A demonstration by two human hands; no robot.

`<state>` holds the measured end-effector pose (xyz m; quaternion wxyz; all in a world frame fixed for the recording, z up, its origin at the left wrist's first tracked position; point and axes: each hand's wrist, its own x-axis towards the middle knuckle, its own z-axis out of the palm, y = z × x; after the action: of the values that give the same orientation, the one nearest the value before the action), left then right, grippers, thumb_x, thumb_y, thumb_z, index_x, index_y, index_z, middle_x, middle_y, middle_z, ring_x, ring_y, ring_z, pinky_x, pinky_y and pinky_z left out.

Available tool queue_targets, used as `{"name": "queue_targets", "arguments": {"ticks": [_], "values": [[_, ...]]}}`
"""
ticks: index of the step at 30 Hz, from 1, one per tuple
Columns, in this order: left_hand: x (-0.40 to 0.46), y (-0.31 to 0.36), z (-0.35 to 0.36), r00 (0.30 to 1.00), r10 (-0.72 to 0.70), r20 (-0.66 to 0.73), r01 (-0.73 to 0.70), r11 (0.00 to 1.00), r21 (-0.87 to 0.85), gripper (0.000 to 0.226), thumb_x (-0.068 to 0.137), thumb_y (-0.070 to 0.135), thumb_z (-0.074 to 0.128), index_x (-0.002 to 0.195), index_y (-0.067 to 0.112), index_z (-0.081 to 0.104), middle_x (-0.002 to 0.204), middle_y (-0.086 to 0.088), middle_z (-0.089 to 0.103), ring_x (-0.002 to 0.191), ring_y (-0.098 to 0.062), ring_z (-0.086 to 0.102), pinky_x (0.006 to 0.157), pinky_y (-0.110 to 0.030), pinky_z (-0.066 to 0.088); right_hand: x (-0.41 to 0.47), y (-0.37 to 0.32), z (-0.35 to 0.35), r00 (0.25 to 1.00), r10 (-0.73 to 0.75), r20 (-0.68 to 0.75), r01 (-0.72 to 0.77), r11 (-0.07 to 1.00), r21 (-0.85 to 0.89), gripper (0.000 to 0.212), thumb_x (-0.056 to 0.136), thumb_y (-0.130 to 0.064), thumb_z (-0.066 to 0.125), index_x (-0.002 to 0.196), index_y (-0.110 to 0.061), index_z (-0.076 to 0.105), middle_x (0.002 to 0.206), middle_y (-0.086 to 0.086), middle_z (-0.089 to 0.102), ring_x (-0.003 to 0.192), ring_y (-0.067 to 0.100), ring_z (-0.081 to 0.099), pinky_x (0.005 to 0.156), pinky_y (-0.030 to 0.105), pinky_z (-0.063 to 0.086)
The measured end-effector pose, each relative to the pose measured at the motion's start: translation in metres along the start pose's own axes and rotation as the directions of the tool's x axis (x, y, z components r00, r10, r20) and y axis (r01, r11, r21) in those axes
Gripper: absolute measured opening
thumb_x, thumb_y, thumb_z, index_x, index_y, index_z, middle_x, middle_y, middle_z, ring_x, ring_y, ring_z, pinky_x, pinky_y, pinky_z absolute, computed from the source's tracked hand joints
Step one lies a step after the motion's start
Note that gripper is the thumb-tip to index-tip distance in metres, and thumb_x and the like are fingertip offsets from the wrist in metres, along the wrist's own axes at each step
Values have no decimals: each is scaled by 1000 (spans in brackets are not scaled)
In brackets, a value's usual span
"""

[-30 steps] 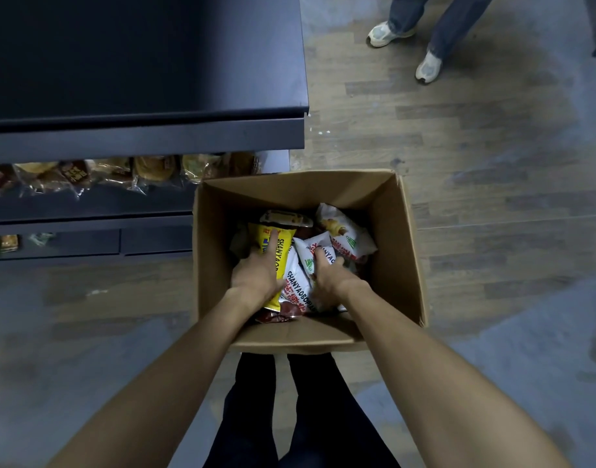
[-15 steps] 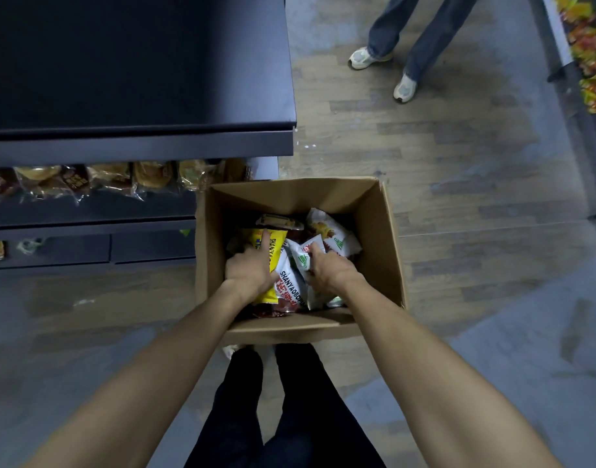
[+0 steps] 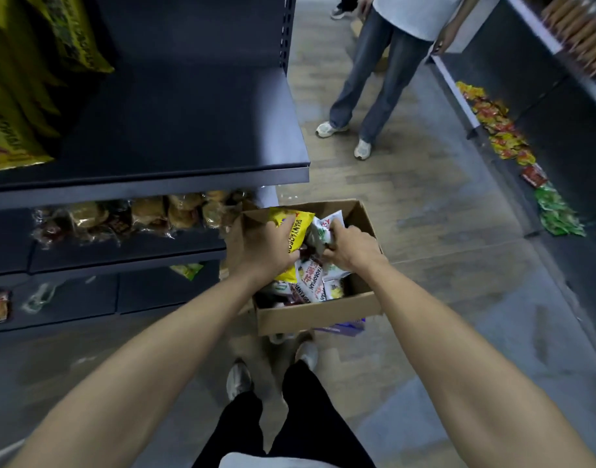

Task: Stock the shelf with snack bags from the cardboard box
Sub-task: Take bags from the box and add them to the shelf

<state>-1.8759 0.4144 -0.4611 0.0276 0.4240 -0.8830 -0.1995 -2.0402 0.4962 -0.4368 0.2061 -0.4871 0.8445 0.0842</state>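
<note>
An open cardboard box point(image 3: 317, 314) stands on the floor in front of my feet, holding several snack bags point(image 3: 310, 282). My left hand point(image 3: 261, 246) grips a yellow snack bag point(image 3: 295, 228) and holds it above the box's left side. My right hand point(image 3: 349, 246) grips white snack bags point(image 3: 323, 231), raised over the box. The dark shelf point(image 3: 175, 130) to the left is bare on its right part, with large yellow bags point(image 3: 16, 96) at its far left.
Wrapped buns point(image 3: 138, 216) line the lower shelf level. A person in jeans point(image 3: 367, 86) stands in the aisle beyond the box. Another shelf point(image 3: 539, 106) on the right carries red, yellow and green packets point(image 3: 512, 150).
Both hands have lifted their snack bags up out of the box. The view has tilted upward, bringing the upper shelf and the standing person into sight.
</note>
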Motion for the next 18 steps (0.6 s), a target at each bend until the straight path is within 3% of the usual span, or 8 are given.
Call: {"name": "queue_targets", "arguments": {"ticks": [4,8,12,18], "values": [[-22,6,-27,995,11,-95,-1,995,97,75,72,63,57,137,37,32,84,-4,65,73,-30,64,61,-40,52,-35,-9,-19,991,5,-136,-6,1000,-12,59,88,-48,59,133,-20,35,117,17,57,104,40,61,79,42,47],[-44,13,-48,988,28,-153,-8,992,127,73,82,54,62,143,29,31,102,-8,66,89,-32,64,61,-35,45,-63,-21,-32,974,-2,-227,0,1000,-7,55,87,-46,58,130,-23,34,115,16,59,99,39,62,70,38,41],[-76,11,-66,976,-11,-215,34,994,101,68,83,53,62,140,30,33,113,-10,63,94,-35,65,72,-41,52,-89,-40,-36,965,-32,-261,32,999,-4,57,87,-46,56,135,-26,32,116,15,58,100,39,62,78,42,48],[-143,-10,-88,952,-78,-297,112,989,100,69,83,52,61,142,30,34,114,-8,60,94,-36,64,70,-40,51,-136,-74,-24,950,-121,-288,128,992,8,56,89,-50,53,137,-28,31,114,14,58,96,39,63,77,42,48]]}}
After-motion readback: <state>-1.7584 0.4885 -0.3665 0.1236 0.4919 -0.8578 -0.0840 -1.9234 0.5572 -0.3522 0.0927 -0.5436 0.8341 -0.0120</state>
